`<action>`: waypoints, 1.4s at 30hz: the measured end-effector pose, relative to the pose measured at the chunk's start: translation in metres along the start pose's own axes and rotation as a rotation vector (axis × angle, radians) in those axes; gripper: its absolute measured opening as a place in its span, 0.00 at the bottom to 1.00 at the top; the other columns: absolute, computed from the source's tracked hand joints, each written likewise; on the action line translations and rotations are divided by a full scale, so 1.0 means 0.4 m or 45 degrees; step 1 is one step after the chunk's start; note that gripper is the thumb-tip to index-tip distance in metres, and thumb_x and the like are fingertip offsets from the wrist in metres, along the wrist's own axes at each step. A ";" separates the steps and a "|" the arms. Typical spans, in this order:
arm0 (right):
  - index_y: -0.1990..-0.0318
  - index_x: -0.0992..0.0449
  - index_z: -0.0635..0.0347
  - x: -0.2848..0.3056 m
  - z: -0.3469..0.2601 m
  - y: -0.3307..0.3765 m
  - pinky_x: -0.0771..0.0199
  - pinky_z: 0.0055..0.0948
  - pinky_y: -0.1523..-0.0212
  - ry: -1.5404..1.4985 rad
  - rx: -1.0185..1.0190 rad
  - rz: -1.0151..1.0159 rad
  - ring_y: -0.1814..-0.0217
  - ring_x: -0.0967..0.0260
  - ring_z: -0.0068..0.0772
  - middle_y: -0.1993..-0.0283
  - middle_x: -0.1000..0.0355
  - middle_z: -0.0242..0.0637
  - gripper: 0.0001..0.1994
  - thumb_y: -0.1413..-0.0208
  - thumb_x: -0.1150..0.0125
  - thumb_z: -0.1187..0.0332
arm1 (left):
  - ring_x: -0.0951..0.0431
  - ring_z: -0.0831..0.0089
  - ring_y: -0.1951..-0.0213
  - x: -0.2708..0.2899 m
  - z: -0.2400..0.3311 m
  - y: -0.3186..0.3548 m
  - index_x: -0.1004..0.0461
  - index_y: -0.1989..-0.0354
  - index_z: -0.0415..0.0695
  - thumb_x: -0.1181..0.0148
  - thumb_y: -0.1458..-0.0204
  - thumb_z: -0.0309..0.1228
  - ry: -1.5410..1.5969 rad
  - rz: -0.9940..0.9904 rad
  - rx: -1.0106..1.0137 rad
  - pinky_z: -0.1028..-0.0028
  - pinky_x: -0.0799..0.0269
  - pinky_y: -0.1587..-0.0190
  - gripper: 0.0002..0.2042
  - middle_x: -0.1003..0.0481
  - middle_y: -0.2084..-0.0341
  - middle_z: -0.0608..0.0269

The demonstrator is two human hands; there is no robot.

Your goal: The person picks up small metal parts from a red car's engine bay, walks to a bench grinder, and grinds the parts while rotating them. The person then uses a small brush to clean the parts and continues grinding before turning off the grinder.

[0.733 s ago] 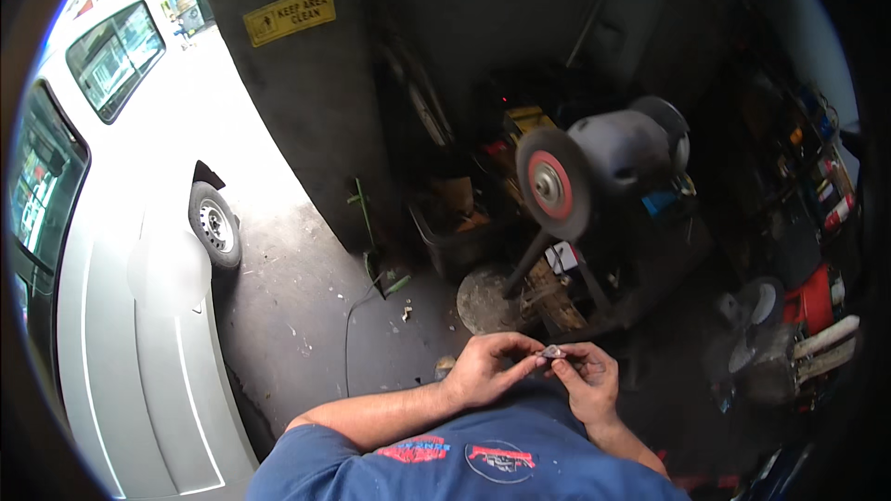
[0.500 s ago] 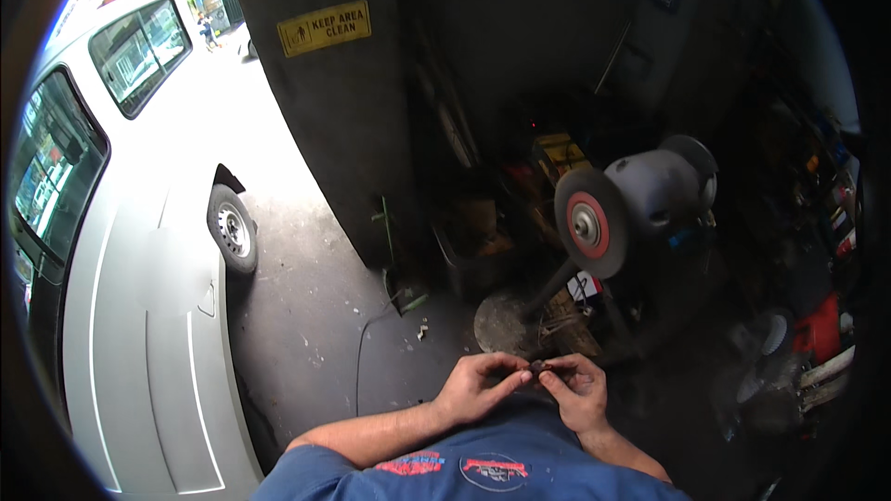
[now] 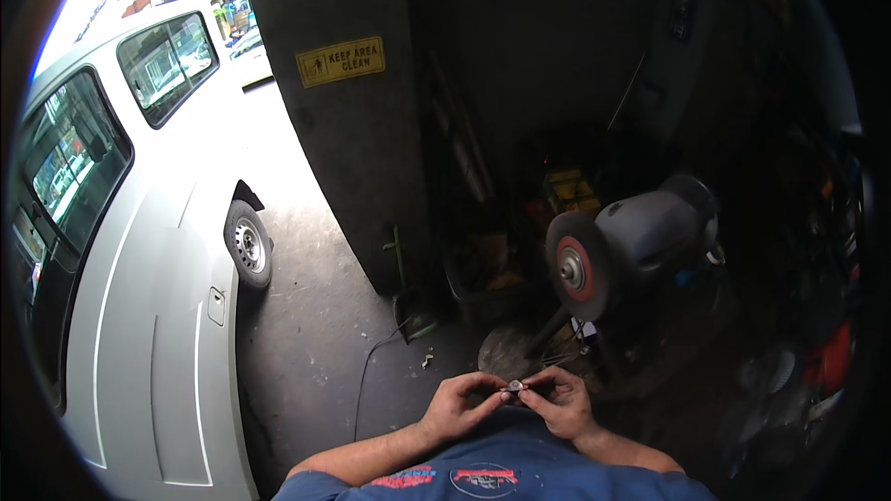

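Close to the front of my blue shirt, my left hand point(image 3: 464, 405) and my right hand point(image 3: 561, 405) meet fingertip to fingertip. Between them is a small round piece point(image 3: 515, 387), pale and shiny on the face that shows; it is too small to name its kind. Thumb and fingers of both hands pinch it from either side. Ahead and to the right stands a pedestal bench grinder point(image 3: 640, 237) with a grey body. Its near wheel point(image 3: 577, 267) has a dark rim and a red centre, and sits apart from my hands.
The grinder's round base point(image 3: 507, 351) is on the floor just beyond my hands. A pale van point(image 3: 167, 315) fills the left side. A dark pillar point(image 3: 353, 158) bears a yellow sign point(image 3: 341, 62). A thin cable point(image 3: 364, 366) runs over the floor. Dim clutter lies right, including something red point(image 3: 829, 362).
The whole view has shifted, so surroundings sit lower in the picture. The small piece has turned in my fingers and now shows a bright face; both hands still pinch it.
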State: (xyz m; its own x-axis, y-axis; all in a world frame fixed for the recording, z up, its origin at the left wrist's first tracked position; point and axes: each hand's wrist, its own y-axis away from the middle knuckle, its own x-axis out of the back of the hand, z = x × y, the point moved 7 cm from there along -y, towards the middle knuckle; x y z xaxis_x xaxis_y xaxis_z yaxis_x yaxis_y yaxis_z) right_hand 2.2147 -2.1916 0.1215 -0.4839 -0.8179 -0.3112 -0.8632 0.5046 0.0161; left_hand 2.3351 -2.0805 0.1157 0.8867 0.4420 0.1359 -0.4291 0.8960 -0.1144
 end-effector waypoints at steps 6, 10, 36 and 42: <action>0.58 0.26 0.66 0.067 -0.056 -0.001 0.21 0.25 0.52 0.090 -0.009 -0.058 0.55 0.25 0.27 0.58 0.24 0.40 0.07 0.44 0.40 0.81 | 0.21 0.74 0.60 -0.067 0.037 -0.030 0.23 0.60 0.36 0.36 0.46 0.28 -0.031 0.142 -0.044 0.75 0.27 0.53 0.09 0.20 0.65 0.59; 0.57 0.28 0.64 0.110 -0.052 0.018 0.23 0.24 0.52 -0.014 -0.113 -0.121 0.55 0.27 0.24 0.58 0.27 0.36 0.07 0.42 0.41 0.80 | 0.21 0.76 0.61 -0.117 0.028 -0.037 0.23 0.62 0.36 0.36 0.47 0.25 0.067 0.079 -0.030 0.75 0.27 0.54 0.07 0.20 0.67 0.59; 0.57 0.21 0.62 0.612 0.171 0.460 0.28 0.25 0.56 0.720 -0.907 0.254 0.60 0.28 0.22 0.64 0.22 0.35 0.12 0.43 0.36 0.64 | 0.21 0.57 0.56 0.001 -0.502 0.541 0.20 0.62 0.46 0.40 0.50 0.46 -0.687 -0.465 1.281 0.64 0.26 0.52 0.17 0.20 0.61 0.54; 0.54 0.22 0.66 0.742 0.362 0.691 0.26 0.30 0.55 0.979 -1.358 0.194 0.57 0.26 0.28 0.59 0.22 0.39 0.16 0.46 0.37 0.65 | 0.21 0.56 0.54 -0.027 -0.611 0.711 0.19 0.60 0.47 0.41 0.50 0.47 -0.353 -0.325 1.443 0.64 0.27 0.50 0.18 0.20 0.59 0.55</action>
State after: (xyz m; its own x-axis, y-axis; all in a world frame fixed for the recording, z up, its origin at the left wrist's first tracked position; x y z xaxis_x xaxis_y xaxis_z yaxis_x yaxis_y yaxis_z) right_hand 1.8534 -2.2548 -0.1042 -0.2380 -0.8984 0.3691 -0.3115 0.4306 0.8471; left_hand 2.2457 -1.8411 -0.1590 0.9608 0.1152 0.2522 -0.2772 0.4258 0.8613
